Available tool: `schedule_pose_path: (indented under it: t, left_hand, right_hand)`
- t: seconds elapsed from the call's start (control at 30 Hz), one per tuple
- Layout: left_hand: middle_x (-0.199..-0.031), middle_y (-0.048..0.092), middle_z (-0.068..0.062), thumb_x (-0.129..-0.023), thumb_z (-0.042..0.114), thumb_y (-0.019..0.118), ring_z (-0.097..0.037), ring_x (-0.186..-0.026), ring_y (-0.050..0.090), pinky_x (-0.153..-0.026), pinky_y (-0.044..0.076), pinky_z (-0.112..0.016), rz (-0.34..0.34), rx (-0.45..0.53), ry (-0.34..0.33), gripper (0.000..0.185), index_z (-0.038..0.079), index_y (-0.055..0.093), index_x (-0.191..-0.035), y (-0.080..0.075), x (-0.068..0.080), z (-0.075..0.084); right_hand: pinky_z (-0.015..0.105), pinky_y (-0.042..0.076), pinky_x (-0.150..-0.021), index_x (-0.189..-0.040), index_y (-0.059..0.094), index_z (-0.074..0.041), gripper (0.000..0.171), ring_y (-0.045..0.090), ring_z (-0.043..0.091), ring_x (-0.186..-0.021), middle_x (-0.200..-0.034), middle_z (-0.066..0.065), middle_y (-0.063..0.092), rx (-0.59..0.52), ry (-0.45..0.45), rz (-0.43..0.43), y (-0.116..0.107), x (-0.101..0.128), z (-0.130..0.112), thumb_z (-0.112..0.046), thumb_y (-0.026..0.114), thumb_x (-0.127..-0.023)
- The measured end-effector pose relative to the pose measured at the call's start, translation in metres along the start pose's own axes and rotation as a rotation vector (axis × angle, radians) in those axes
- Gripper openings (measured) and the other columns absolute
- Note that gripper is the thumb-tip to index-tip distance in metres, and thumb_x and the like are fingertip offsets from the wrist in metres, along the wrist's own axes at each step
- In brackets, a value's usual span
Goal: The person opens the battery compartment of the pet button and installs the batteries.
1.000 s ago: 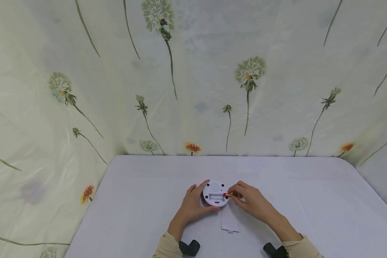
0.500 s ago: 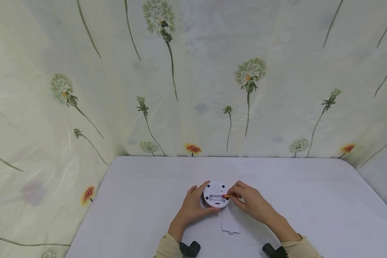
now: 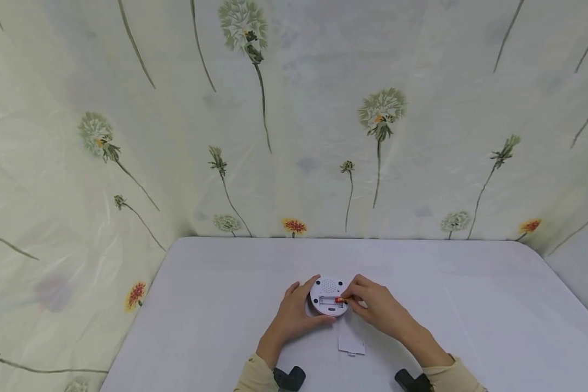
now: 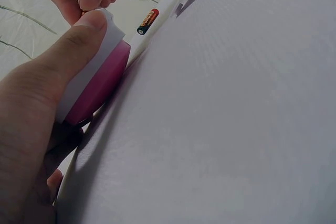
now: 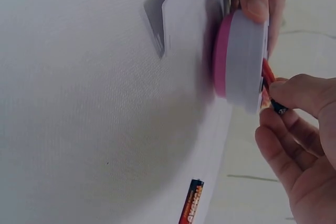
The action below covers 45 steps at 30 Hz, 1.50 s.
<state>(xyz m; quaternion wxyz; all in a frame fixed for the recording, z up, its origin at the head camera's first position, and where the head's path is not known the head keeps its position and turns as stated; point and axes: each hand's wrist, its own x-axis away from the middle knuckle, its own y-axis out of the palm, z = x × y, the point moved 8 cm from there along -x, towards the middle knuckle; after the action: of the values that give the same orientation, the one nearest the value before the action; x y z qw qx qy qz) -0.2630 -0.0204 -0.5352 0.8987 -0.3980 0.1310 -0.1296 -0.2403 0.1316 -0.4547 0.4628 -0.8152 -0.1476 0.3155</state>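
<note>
Round device, underside up, at the worktop, slightly left of midway between the left and right edges and well short of the far edge. The white face bears a disc of small perforations on the side toward the far edge, dark round feet near its rim, a rectangular battery recess and a short dark slot; the wrist views show a pink band below the white body. The left hand grips the rim, thumb along the near side. The thumb and fingertips of the right hand pinch a slim battery, tilted, its red end at the recess, its other end black. A second battery, red and black with orange lettering, lies to the device's right. A white cover with a small tab lies nearer the person.
</note>
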Motion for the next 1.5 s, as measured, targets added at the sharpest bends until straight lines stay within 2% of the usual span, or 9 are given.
schedule_pose_path:
  t: [0.47, 0.7, 0.87, 1.13, 1.33, 1.5]
  left_hand:
    - [-0.143, 0.049, 0.004, -0.065, 0.072, 0.067, -0.01, -0.132, 0.046, -0.118, 0.023, -0.042, 0.019, -0.014, 0.054, 0.101, 0.021, 0.034, -0.146, -0.002, -0.008, 0.008]
    - [-0.142, 0.05, 0.004, -0.065, 0.072, 0.067, -0.011, -0.132, 0.046, -0.118, 0.023, -0.042, 0.02, -0.003, 0.048, 0.101, 0.021, 0.035, -0.146, -0.003, -0.01, 0.008]
    - [-0.142, 0.05, 0.005, -0.065, 0.071, 0.069, -0.014, -0.132, 0.045, -0.118, 0.023, -0.044, 0.019, 0.022, 0.029, 0.1, 0.023, 0.035, -0.146, -0.004, -0.008, 0.004]
    - [-0.14, 0.052, 0.004, -0.066, 0.068, 0.07, -0.011, -0.129, 0.048, -0.118, 0.023, -0.043, 0.039, 0.018, 0.058, 0.098, 0.019, 0.037, -0.145, -0.006, -0.004, 0.004]
    - [-0.14, 0.052, 0.004, -0.065, 0.071, 0.069, -0.013, -0.13, 0.048, -0.117, 0.025, -0.045, 0.047, 0.02, 0.042, 0.1, 0.02, 0.038, -0.144, -0.001, -0.001, 0.001]
    - [-0.141, 0.051, 0.005, -0.064, 0.075, 0.065, -0.018, -0.133, 0.045, -0.116, 0.026, -0.047, 0.038, 0.03, 0.025, 0.1, 0.024, 0.036, -0.145, 0.002, 0.002, -0.002]
  right_hand:
    - [0.014, 0.048, -0.06, -0.089, 0.072, -0.014, 0.012, 0.052, 0.0, -0.071, -0.086, -0.008, 0.055, 0.023, 0.02, -0.012, -0.001, -0.005, 0.0, -0.006, 0.072, -0.08]
    - [0.012, 0.043, -0.056, -0.088, 0.071, -0.016, 0.012, 0.046, -0.001, -0.067, -0.081, -0.009, 0.052, 0.043, 0.048, -0.015, 0.0, -0.008, 0.001, -0.007, 0.073, -0.079]
    - [0.012, 0.044, -0.057, -0.086, 0.071, -0.018, 0.011, 0.049, -0.002, -0.068, -0.079, -0.012, 0.05, 0.07, 0.061, 0.003, 0.005, -0.009, 0.001, -0.011, 0.074, -0.079]
    - [0.015, 0.045, -0.058, -0.084, 0.064, -0.022, 0.014, 0.056, -0.002, -0.072, -0.078, -0.014, 0.052, 0.062, 0.105, -0.011, 0.012, -0.011, -0.001, -0.018, 0.076, -0.078]
    - [0.015, 0.044, -0.059, -0.082, 0.064, -0.023, 0.013, 0.054, -0.002, -0.072, -0.079, -0.015, 0.051, 0.062, 0.134, -0.02, 0.015, -0.009, 0.0, -0.018, 0.076, -0.078]
    - [0.013, 0.042, -0.056, -0.079, 0.064, -0.024, 0.015, 0.052, -0.004, -0.069, -0.077, -0.016, 0.049, 0.048, 0.137, 0.02, 0.017, -0.008, -0.002, -0.017, 0.077, -0.076]
